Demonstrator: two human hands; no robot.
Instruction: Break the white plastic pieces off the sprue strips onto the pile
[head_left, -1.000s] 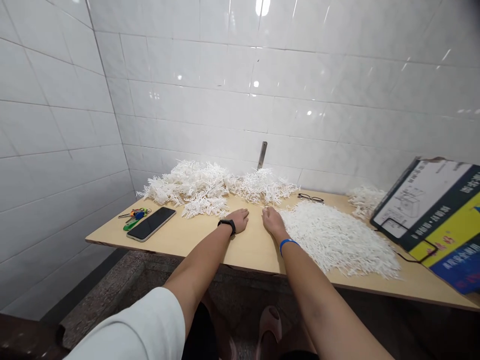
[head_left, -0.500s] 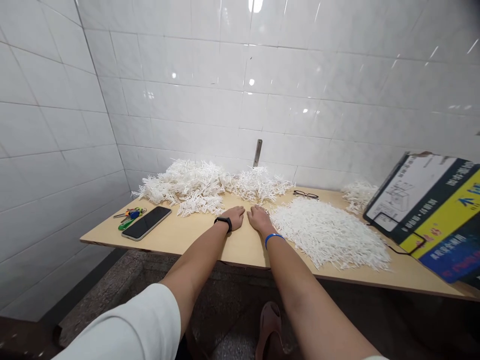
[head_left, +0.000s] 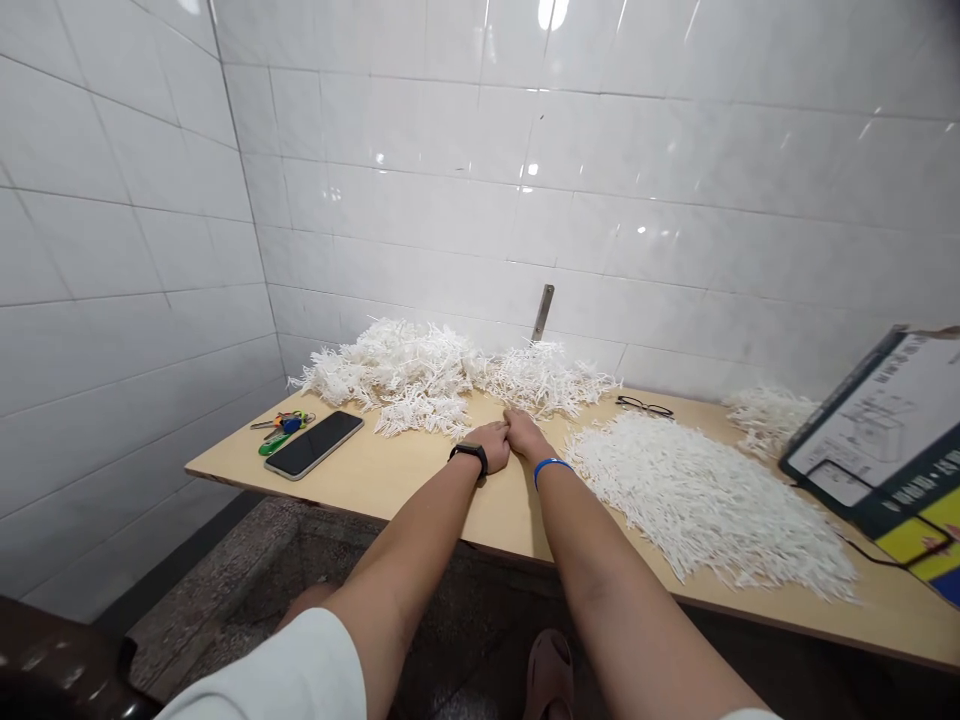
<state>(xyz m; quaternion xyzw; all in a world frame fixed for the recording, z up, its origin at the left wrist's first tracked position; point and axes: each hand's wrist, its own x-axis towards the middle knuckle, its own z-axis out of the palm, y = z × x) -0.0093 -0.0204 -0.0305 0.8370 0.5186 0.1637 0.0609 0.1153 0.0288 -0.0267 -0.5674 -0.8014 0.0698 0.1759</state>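
Observation:
My left hand [head_left: 491,446], with a black band at the wrist, is over the wooden board with its fingers curled closed. My right hand [head_left: 524,436], wearing a blue wristband, touches it, its fingers also bent together. Whatever lies between the fingertips is hidden or too small to make out. Just beyond my hands is a tangled heap of thin, branched white pieces [head_left: 420,365], with a smaller clump [head_left: 544,378] joined on its right. To the right of my right hand spreads a wide, flat pile of short white slivers [head_left: 705,495].
On the board's [head_left: 405,470] left part lie a dark phone [head_left: 315,445] and keys [head_left: 289,425]. Eyeglasses [head_left: 645,406] rest behind the flat pile. Another white clump [head_left: 769,415] sits beside a printed cardboard box [head_left: 877,430] at the right. A metal strip [head_left: 543,312] stands against the tiled wall.
My hands have come together from slightly apart, and their fingers have closed. The view has turned a little left, so everything on the board appears further right.

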